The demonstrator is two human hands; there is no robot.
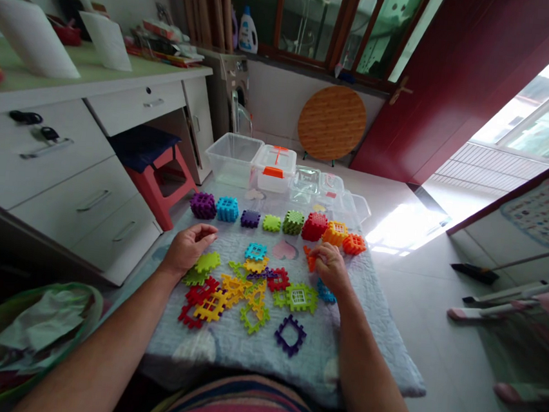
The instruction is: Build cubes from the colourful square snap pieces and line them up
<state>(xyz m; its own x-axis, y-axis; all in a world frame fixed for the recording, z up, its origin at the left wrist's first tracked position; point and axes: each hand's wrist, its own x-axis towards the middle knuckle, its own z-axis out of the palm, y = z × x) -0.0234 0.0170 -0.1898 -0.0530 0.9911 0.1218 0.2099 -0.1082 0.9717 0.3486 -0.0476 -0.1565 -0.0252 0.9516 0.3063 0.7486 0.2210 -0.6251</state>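
Head view: the left hand [191, 248] rests empty, its fingers loosely curled, just beside a green waffle-block piece [207, 263]. The right hand [327, 267] has its fingers closed on a small orange piece [310, 259], which they partly hide. Loose red, yellow and green grid pieces [211, 305] lie between the hands and the body on a pale blue quilted mat [235, 358] (a purple square frame [290, 335] sits a little apart from the pile). Beyond them stands a row of assembled block cubes [293, 222], backed by a clear plastic bin [233, 158] and a white box with an orange latch [273, 168].
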